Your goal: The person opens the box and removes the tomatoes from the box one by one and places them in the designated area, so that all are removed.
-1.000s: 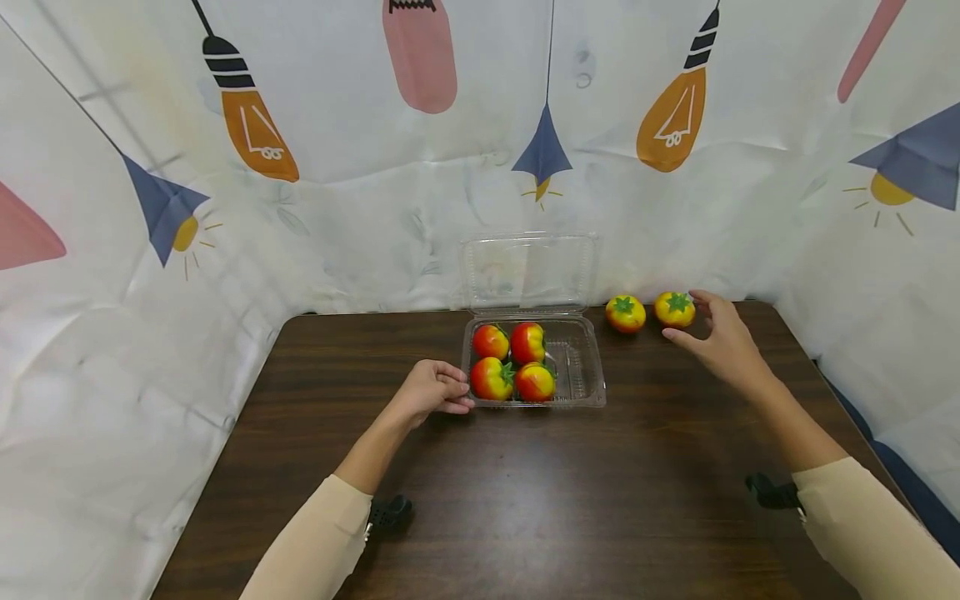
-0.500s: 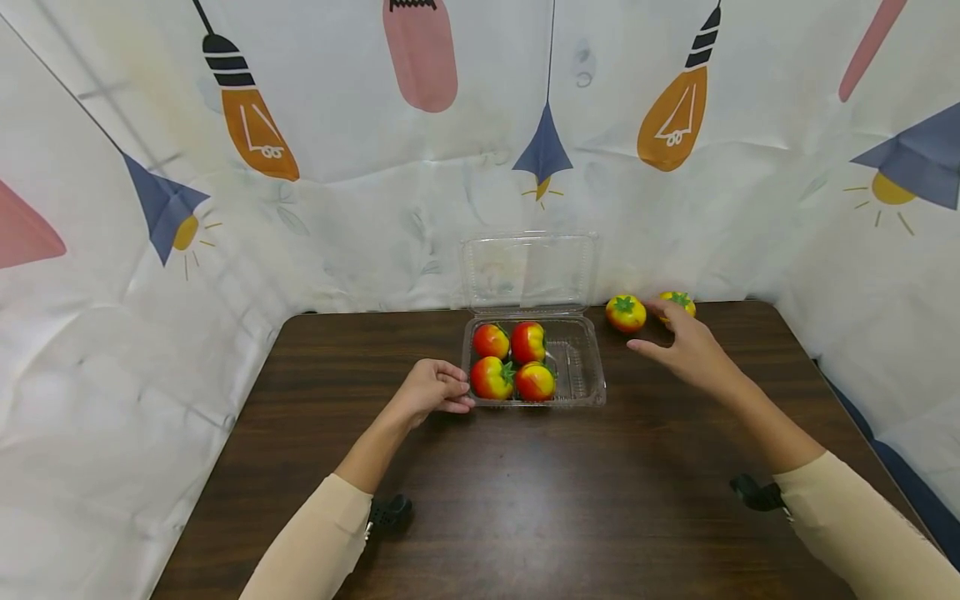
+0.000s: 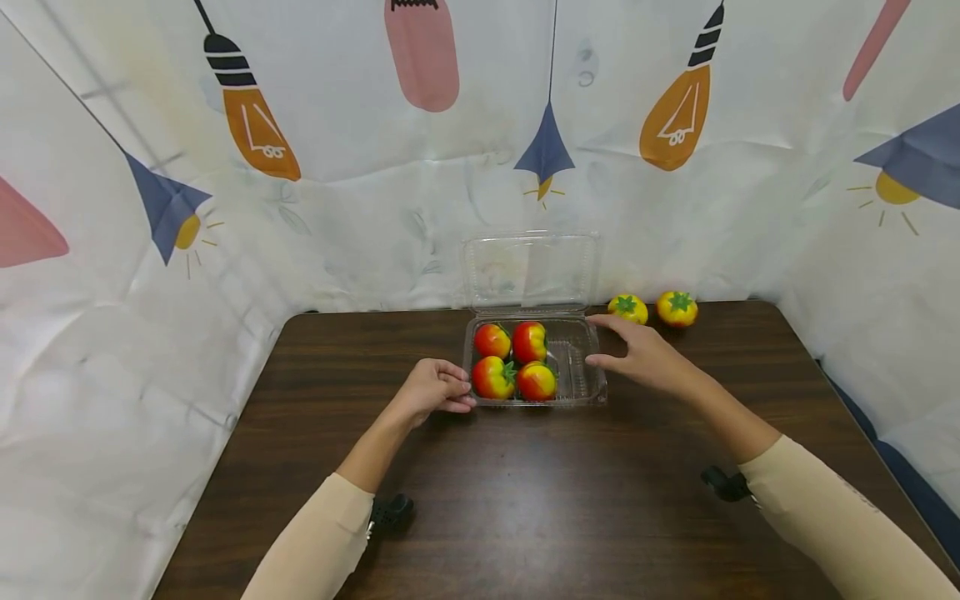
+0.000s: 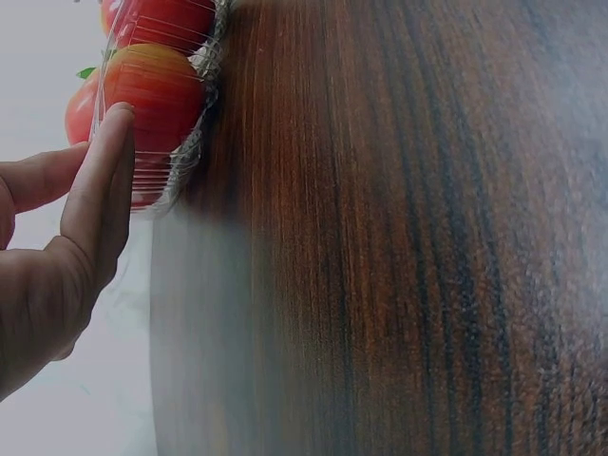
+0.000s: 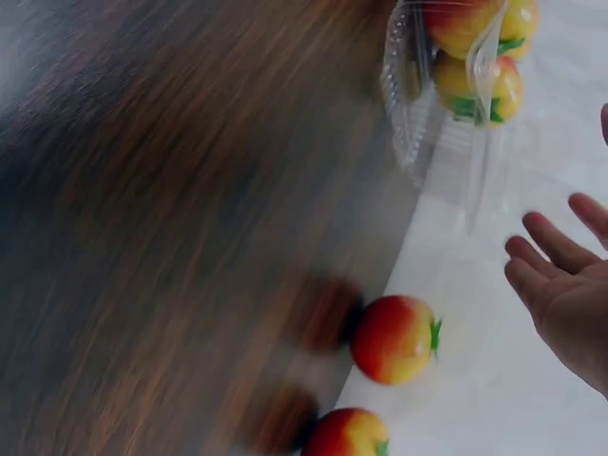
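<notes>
A clear plastic clamshell box sits on the table with its lid raised at the back. Several red-and-yellow fruits with green leafy caps, like the front one, fill its left and middle part. My left hand pinches the box's rim at the front left corner, also seen in the left wrist view. Over the box's right edge, my right hand is spread with nothing in its fingers. Behind it, two more such fruits, a partly hidden one and a farther one, stand on the table.
The dark wood-grain table ends at a white patterned cloth right behind the box and fruits. This cloth also hangs at both sides. The box's right section shows bare ribbed plastic.
My right hand has moved left, from beside the far right fruit, past the other fruit, to the box's right edge. My left hand has stayed at the box's corner.
</notes>
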